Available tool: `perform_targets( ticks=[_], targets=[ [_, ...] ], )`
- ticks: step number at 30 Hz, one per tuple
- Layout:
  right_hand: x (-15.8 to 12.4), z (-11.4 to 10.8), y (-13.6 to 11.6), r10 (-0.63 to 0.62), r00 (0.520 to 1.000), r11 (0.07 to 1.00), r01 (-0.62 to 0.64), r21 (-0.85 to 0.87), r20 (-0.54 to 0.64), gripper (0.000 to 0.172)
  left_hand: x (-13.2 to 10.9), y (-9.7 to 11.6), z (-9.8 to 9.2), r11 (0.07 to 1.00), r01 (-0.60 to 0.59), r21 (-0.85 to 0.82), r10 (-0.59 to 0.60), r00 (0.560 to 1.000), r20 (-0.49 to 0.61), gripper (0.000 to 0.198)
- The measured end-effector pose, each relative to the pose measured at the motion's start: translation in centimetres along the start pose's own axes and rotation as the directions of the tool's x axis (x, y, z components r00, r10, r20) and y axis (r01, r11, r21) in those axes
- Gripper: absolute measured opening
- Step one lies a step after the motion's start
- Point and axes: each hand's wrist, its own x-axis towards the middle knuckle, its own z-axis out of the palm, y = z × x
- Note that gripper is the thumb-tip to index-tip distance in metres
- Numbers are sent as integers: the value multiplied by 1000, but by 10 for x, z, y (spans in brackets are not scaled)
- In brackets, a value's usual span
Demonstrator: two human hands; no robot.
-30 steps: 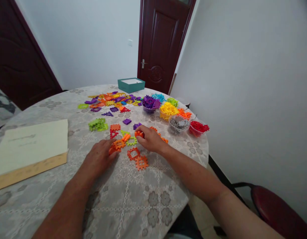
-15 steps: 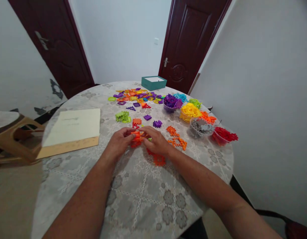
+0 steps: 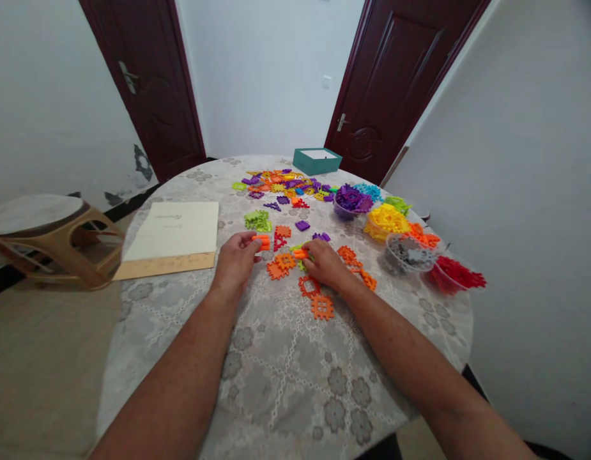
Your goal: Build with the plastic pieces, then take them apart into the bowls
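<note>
Between the thumb and fingers of my left hand [image 3: 237, 255] is an orange building piece [image 3: 261, 242] with ribbed edges. My right hand [image 3: 324, 260] pinches a smaller-looking orange building piece [image 3: 301, 253], partly hidden by the fingers, just above some green pieces. On the tablecloth between the hands lie flat orange square pieces [image 3: 277, 269]. Beyond them are a red triangular piece [image 3: 279, 242] and an orange square [image 3: 282, 230]. Nearer me sit a red square frame [image 3: 308, 287] and an orange window-like square [image 3: 322, 307].
A green pile [image 3: 258, 221] and a mixed heap [image 3: 285, 182] lie farther back, before a teal box [image 3: 317, 161]. On the right stand bowls of purple [image 3: 353, 199], yellow [image 3: 387, 220], grey [image 3: 410, 252] and red pieces [image 3: 455, 273]. Paper [image 3: 173, 230] lies left; a stool [image 3: 55, 239] stands beside the table.
My hands, together over the orange pieces before, have moved apart, each now with an orange piece. Flat orange squares between them are uncovered. The camera view has shifted left.
</note>
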Motion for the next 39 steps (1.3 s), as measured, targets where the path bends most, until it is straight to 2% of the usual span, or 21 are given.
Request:
perform_targets(
  ticks=[3,5,9,12,15,17,19,21,24,26,28,29,31,34,36,38,39],
  targets=[
    [-3,-6,-7,98,992,983,-83,162,-83,21,-5,0,3,999,35,22,-36,998,42,37],
    [-6,-12,-18,160,984,941,-126,312,-83,22,-9,1,8,997,71,9,-71,992,108,34],
    [-12,-18,-45,120,992,860,-87,504,-34,25,-19,2,17,997,79,23,-82,957,279,34],
    [-14,-14,-56,100,995,867,-73,492,-28,28,-23,2,19,994,85,63,-102,931,351,39],
    [-14,-9,-56,96,993,911,-62,407,-64,25,-20,4,18,991,67,113,-110,892,439,52],
    [-14,-8,-54,76,993,931,-39,363,-87,23,-17,6,16,972,-11,235,-96,894,438,59],
    [-14,-9,-54,68,994,916,-30,399,-83,24,-16,10,15,950,-71,303,-69,901,429,62],
    [-13,-11,-55,111,993,839,-79,538,-27,30,-16,14,14,948,-100,302,-46,897,440,63],
    [-11,-16,-53,178,976,603,-212,769,128,50,-16,21,12,962,-107,249,-36,860,509,66],
    [-11,-20,-52,155,968,456,-249,855,199,58,-17,24,11,966,-105,236,-45,830,555,67],
    [-12,-24,-51,130,968,385,-250,888,216,58,-18,26,12,964,-104,243,-60,809,585,67],
    [-15,-26,-51,133,968,383,-248,890,213,56,-20,26,14,965,-102,242,-65,800,597,66],
    [-23,-30,-52,162,968,435,-242,867,189,52,-23,24,17,973,-78,219,-79,775,627,64],
    [-42,-42,-47,196,973,593,-216,775,121,43,-26,20,21,982,-35,187,-98,748,657,67],
    [-54,-59,-33,226,973,687,-191,701,44,39,-24,18,21,977,-55,207,-91,769,633,68],
    [-64,-87,-5,291,953,754,-177,633,-81,39,-19,17,17,953,-124,277,-57,824,564,64],
    [-68,-105,15,333,928,787,-176,591,-166,40,-16,16,14,933,-160,323,-32,856,516,61]
  ],
)
